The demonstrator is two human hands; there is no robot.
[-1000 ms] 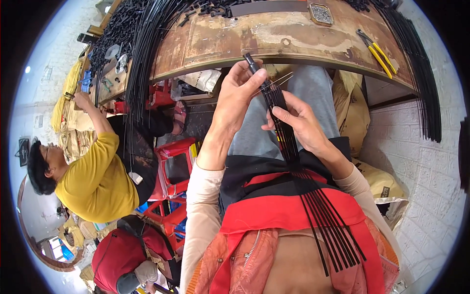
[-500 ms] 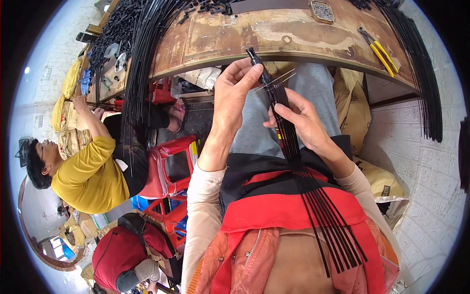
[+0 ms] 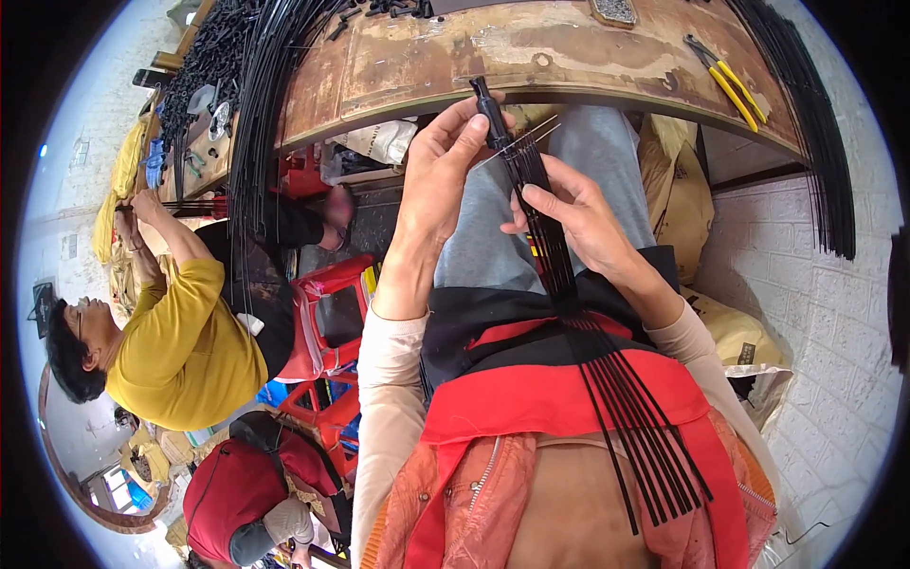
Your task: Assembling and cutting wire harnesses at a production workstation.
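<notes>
A black umbrella frame (image 3: pixel 555 270) lies along my lap, its many slim ribs spreading over my red apron (image 3: pixel 531 398) toward me. My left hand (image 3: pixel 436 180) pinches the black tubular piece (image 3: pixel 489 112) at its far end between thumb and fingers. Just below that piece, thin pale wires (image 3: pixel 542 131) stick out sideways from the ribs. My right hand (image 3: pixel 583 218) closes round the bundle of ribs a little nearer to me, thumb on top; some of its fingers are hidden behind the ribs.
A worn wooden table (image 3: pixel 417 76) crosses ahead, bearing yellow-handled pliers (image 3: pixel 735 90) and a small tray (image 3: pixel 613 11). Bundles of black rods hang over its left (image 3: pixel 256 142) and right (image 3: pixel 820 142) parts. At left, a person in yellow (image 3: pixel 190 351) works beside a red stool (image 3: pixel 332 322).
Both hands and the umbrella frame have shifted slightly left in view, with the grip alike. The table sits a little higher in view. The person in yellow has raised an arm.
</notes>
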